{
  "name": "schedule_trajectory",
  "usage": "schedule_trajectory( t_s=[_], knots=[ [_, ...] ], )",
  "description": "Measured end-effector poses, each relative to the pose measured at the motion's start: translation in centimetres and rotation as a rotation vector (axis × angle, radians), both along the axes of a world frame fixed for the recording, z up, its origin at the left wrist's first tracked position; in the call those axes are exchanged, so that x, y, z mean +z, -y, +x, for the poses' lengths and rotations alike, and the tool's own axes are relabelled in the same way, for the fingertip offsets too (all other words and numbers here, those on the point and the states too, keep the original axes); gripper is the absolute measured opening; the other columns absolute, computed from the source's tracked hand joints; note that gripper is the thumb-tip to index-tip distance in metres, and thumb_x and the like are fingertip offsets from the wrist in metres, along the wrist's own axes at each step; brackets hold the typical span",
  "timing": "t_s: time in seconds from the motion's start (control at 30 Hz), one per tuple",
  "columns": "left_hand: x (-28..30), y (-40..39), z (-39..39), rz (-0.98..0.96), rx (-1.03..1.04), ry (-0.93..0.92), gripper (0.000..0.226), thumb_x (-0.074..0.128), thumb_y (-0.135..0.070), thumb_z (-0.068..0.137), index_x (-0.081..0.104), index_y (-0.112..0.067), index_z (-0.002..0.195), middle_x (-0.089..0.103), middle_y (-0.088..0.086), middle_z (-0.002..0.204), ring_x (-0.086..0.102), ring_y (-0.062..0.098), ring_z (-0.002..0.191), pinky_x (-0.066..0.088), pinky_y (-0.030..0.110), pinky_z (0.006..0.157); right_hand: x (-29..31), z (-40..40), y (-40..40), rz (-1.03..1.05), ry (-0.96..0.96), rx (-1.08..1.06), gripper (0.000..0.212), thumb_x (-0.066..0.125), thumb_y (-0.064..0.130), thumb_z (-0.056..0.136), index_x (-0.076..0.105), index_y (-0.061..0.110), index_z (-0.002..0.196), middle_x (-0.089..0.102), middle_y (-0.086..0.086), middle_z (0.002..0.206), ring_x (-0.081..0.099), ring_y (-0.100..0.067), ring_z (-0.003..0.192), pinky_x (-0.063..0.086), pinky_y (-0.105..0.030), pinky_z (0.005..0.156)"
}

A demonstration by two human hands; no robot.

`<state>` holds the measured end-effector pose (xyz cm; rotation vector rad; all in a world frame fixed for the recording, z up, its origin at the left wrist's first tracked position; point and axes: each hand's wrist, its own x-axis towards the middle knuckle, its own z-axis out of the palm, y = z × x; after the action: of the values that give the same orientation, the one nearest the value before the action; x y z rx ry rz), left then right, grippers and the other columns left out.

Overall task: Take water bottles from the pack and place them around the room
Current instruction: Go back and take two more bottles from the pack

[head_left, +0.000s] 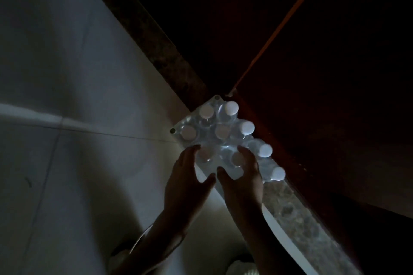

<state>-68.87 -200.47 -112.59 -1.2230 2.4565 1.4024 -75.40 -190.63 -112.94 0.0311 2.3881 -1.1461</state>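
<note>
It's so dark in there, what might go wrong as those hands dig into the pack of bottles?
The dim light hides the shrink wrap's edges, so the left hand and right hand may fumble on the pack. The bottles by the dark wall, like the nearest one, seem to be outside the wrap and might tip over.

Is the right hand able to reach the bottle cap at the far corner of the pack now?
Probably yes. The right hand already rests on the pack, and nothing lies between it and the far cap.
</note>
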Motion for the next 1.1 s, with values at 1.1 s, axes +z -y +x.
schedule_trajectory(
  t_s=[1.1],
  knots=[
    [58.7,8.8,-5.3,-0.084,0.076,-0.716,0.057,0.084,-0.036,0.058,0.060,-0.029,0.109,0.071,-0.008,0.103,0.069,0.021,0.092,0.056,0.035,0.075,59.5,-9.2,5.8,-0.532,-0.147,0.081,0.039,0.082,-0.008,0.064,0.063,0.017,0.088,0.074,0.008,0.076,0.070,-0.004,0.065,0.052,-0.016,0.053]
  ],
)
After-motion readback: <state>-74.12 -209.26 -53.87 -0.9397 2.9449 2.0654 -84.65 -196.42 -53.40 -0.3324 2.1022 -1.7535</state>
